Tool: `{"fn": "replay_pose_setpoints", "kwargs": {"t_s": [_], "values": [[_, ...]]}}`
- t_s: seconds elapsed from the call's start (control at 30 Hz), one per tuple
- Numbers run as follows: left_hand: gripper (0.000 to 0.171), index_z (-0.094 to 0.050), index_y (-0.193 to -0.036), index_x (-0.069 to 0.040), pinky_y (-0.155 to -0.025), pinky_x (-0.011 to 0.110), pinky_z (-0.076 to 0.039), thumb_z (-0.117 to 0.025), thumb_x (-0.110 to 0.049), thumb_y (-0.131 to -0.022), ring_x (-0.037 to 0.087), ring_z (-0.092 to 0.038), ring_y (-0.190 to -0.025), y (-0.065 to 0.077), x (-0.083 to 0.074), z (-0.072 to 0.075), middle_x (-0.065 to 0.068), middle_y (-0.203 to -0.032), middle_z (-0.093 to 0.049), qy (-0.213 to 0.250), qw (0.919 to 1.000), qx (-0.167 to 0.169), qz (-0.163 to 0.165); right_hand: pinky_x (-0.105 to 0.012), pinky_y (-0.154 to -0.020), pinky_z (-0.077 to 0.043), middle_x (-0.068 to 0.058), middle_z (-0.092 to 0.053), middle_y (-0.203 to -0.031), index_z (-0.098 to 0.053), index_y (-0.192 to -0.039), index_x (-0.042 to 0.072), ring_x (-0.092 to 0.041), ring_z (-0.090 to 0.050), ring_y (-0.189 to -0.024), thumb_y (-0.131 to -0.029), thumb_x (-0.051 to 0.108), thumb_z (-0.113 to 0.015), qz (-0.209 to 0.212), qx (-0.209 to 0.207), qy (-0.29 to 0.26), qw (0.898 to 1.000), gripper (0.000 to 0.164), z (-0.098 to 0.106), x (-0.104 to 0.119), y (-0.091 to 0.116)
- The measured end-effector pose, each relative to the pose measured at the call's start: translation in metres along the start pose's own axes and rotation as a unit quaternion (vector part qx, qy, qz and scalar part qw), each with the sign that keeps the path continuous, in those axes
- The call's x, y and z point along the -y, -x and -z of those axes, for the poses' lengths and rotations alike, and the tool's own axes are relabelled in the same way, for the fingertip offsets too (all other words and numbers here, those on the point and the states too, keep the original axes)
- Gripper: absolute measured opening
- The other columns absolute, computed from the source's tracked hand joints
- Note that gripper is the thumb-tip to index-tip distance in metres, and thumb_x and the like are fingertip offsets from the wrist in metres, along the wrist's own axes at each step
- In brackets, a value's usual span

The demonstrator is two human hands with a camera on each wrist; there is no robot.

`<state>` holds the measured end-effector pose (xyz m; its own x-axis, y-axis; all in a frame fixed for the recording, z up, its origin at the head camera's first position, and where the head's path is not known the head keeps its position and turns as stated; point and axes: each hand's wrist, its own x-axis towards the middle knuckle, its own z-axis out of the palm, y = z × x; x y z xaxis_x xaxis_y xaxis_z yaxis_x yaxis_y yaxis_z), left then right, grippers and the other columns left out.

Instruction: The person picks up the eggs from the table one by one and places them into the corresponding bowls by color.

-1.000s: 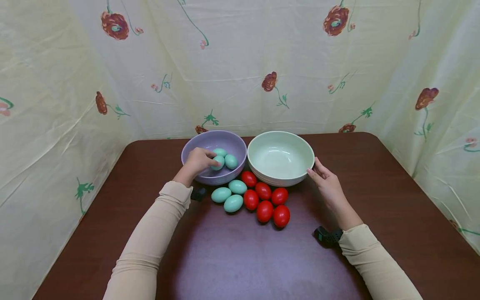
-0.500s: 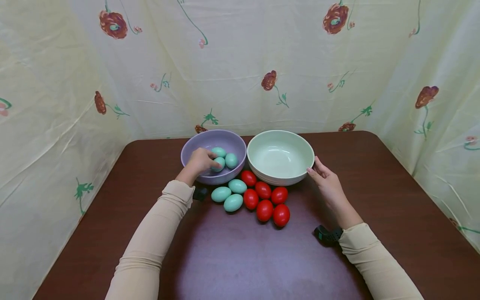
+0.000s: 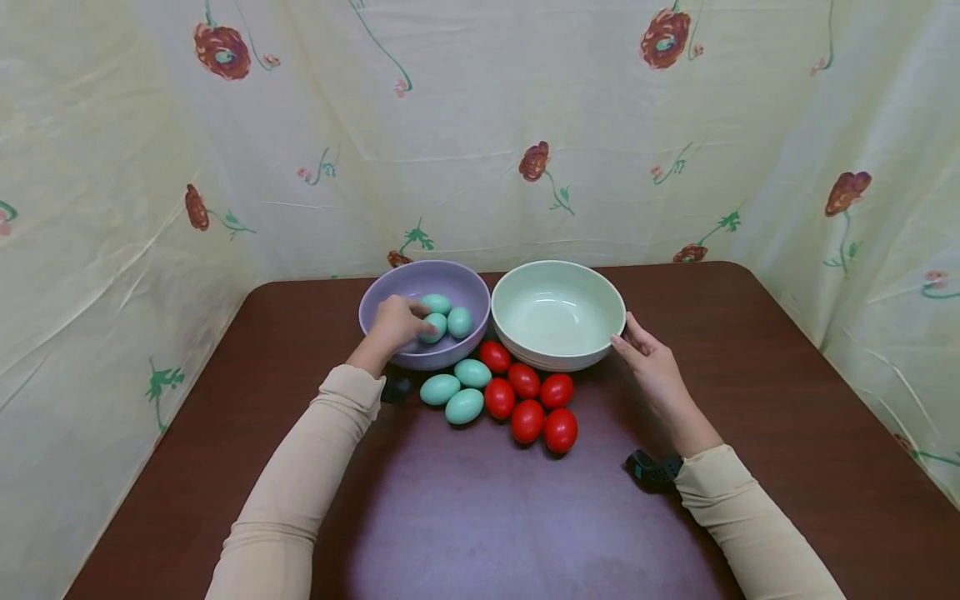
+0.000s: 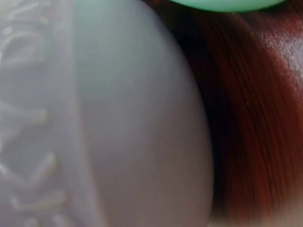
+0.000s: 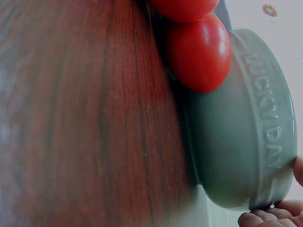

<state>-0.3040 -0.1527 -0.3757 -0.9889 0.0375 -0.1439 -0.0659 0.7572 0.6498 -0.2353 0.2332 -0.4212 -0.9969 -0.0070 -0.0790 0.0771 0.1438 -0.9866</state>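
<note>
In the head view my left hand (image 3: 396, 325) reaches over the near-left rim of a purple bowl (image 3: 375, 292). Its thumb and fingers pinch a teal egg (image 3: 434, 328) inside, beside two more teal eggs. My right hand (image 3: 651, 365) holds the right side of a pale green bowl (image 3: 555, 321), thumb near the rim and fingers against the outer wall. The right wrist view shows those fingertips (image 5: 267, 217) at the green bowl's wall (image 5: 227, 137), which has raised lettering. In the left wrist view, the purple bowl's outer wall (image 4: 147, 132) fills much of the frame and hides the hand.
Three teal eggs (image 3: 464, 407) lie on the dark wooden table (image 3: 480, 517) before the purple bowl. Several red eggs (image 3: 527, 421) cluster beside them, in front of the green bowl. A flowered curtain (image 3: 450, 125) hangs behind and along both sides of the table.
The left hand stays at the same egg in the purple bowl, with only a slight shift. The right hand keeps its place on the green bowl. The head view shifts slightly.
</note>
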Motion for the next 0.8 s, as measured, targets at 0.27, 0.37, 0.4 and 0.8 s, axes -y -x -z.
{"fn": "replay_pose_setpoints", "kwargs": {"t_s": [0.27, 0.37, 0.4, 0.8], "values": [[0.039, -0.067, -0.125, -0.003, -0.101, 0.044, -0.051, -0.074, -0.019, -0.089, 0.031, -0.062, -0.120, 0.017, -0.004, 0.006, 0.017, -0.126, -0.068, 0.062, 0.9973, -0.032, -0.025, -0.037, -0.119, -0.024, 0.000, -0.010, -0.166, -0.015, -0.158, 0.017, -0.020, -0.018, -0.153, -0.103, 0.029, -0.053, -0.001, 0.002, 0.000, 1.000, 0.067, -0.001, 0.000, 0.000], [0.039, -0.068, -0.124, -0.003, -0.101, 0.044, -0.050, -0.073, -0.020, -0.090, 0.030, -0.061, -0.120, 0.029, -0.007, 0.009, 0.016, -0.125, -0.069, 0.088, 0.9948, -0.038, -0.036, -0.036, -0.119, -0.024, 0.000, -0.009, -0.166, -0.014, -0.158, 0.017, -0.020, -0.016, -0.153, -0.104, 0.027, -0.052, 0.000, 0.003, -0.002, 1.000, 0.067, -0.001, 0.001, -0.001], [0.039, -0.068, -0.124, -0.003, -0.101, 0.044, -0.050, -0.073, -0.021, -0.090, 0.030, -0.061, -0.120, 0.034, -0.008, 0.010, 0.015, -0.125, -0.069, 0.098, 0.9937, -0.039, -0.037, -0.036, -0.119, -0.024, 0.000, -0.009, -0.166, -0.014, -0.158, 0.017, -0.020, -0.016, -0.153, -0.104, 0.027, -0.052, 0.000, 0.003, -0.003, 1.000, 0.067, -0.001, 0.001, -0.001], [0.037, -0.072, -0.118, -0.009, -0.094, 0.023, -0.048, -0.076, -0.030, -0.087, 0.018, -0.063, -0.117, 0.085, -0.004, 0.010, 0.009, -0.119, -0.073, 0.190, 0.9802, -0.036, -0.044, -0.038, -0.119, -0.025, 0.000, -0.008, -0.166, -0.014, -0.158, 0.018, -0.020, -0.015, -0.153, -0.103, 0.031, -0.053, -0.006, 0.003, 0.006, 1.000, 0.069, 0.002, 0.001, 0.001]]}}
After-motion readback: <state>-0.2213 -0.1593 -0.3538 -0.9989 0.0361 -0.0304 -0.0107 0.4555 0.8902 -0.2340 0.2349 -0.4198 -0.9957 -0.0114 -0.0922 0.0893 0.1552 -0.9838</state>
